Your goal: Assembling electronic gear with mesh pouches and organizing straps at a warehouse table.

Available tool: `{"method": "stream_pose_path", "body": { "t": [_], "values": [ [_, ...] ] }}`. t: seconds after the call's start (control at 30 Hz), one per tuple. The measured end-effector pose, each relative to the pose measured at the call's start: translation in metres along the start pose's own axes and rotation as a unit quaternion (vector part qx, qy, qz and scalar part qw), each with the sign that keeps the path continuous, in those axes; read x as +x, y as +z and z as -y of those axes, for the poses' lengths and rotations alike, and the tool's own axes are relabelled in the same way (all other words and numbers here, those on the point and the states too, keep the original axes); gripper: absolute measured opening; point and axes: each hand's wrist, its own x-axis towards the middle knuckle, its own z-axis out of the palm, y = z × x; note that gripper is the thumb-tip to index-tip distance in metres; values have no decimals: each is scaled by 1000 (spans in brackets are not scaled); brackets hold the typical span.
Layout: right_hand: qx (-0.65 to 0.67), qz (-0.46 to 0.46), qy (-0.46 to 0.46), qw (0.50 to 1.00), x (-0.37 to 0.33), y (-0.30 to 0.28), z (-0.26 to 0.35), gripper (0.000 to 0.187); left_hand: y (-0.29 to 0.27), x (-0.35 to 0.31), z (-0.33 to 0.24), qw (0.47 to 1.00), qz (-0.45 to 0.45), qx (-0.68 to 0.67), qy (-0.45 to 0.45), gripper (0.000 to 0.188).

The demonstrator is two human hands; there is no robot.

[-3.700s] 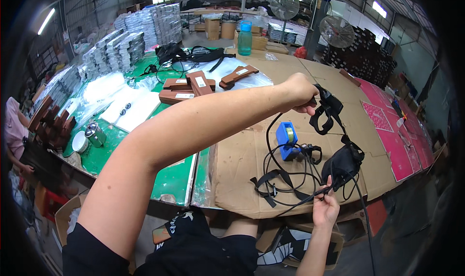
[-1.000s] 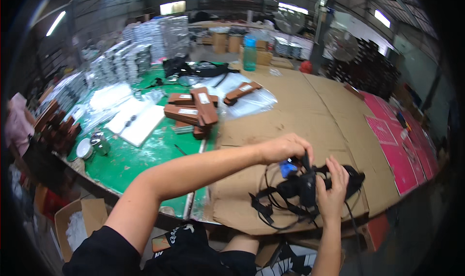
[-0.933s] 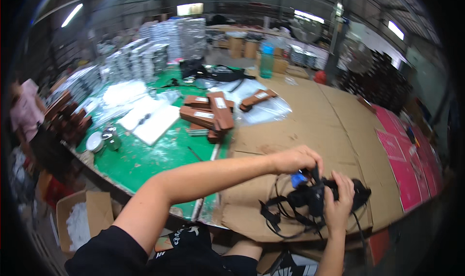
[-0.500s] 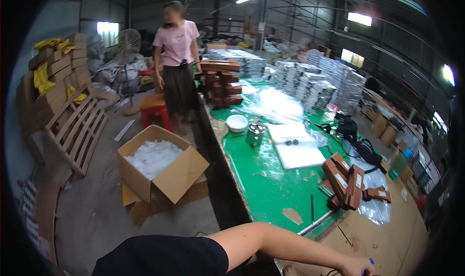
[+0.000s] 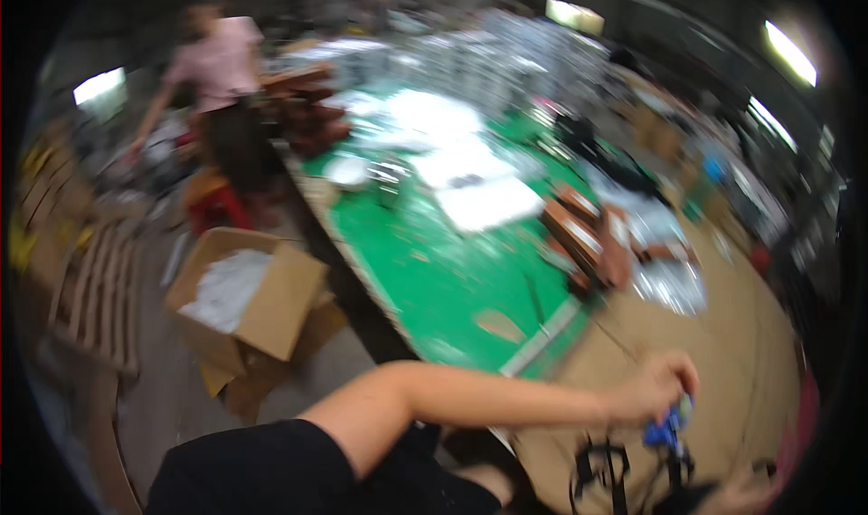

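My left hand (image 5: 665, 388) reaches across from the lower left over brown cardboard, its fingers closed on a small blue object (image 5: 667, 427) whose exact kind is blurred. Just below it are black strap-like or frame-like pieces (image 5: 604, 468) with thin cords. At the lower right edge, my right hand (image 5: 743, 494) is only partly in view and smeared by motion, near those black pieces; whether it holds anything cannot be seen.
Reddish-brown blocks (image 5: 615, 248) lie on the green table (image 5: 434, 289) near plastic wrap. White sheets (image 5: 488, 203), a metal can (image 5: 390, 179) and a bowl (image 5: 347, 171) stand farther back. A cardboard box (image 5: 285, 302) sits left; a person in pink (image 5: 221, 63) stands beyond.
The view has swung right and down, blurring the picture. My left hand and the blue object now show more fully; my right hand and the black pieces have come into view. The person's arm has reached out leftward.
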Motion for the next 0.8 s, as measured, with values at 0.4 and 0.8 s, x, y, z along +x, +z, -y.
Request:
{"method": "stream_pose_path", "body": {
  "t": [0.4, 0.8],
  "values": [
    [241, 159, 590, 754, -160, -155, 64, 14, 53, 17, -61, 984, 46, 83, 148, 18],
    [289, 219, 698, 617, -170, -134, 88, 38, 88, 37, -67, 968, 118, 100, 197, 18]
  ]
}}
